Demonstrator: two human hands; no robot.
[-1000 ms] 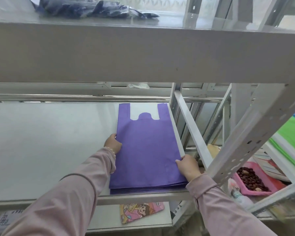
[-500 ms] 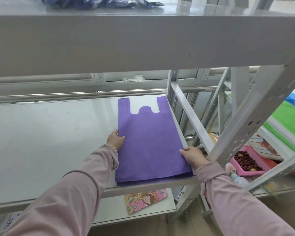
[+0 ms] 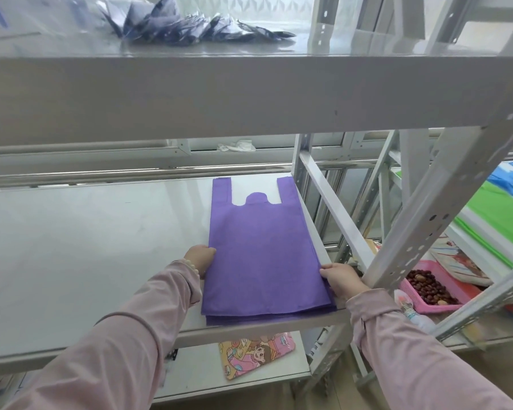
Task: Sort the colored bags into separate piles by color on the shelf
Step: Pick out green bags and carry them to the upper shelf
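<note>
purple bags (image 3: 264, 255) on a grey shelf (image 3: 86, 247), pink tray (image 3: 427, 306) (cartoon-print pouch (image 3: 258, 353) below)

The shelf (image 3: 86, 247) is grey painted metal, its top smooth and glossy enough to mirror the light. The purple bags (image 3: 261, 255) are soft matt cloth, finely textured. The dark bags (image 3: 190, 28) above look shiny and crinkled, like plastic film. The pink basket (image 3: 440, 308) is smooth plastic.

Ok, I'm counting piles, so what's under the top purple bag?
Edges of more purple bags peek out below the top purple bag at the front, stacked on the shelf. How many, and whether anything else lies between, is covered.
</note>
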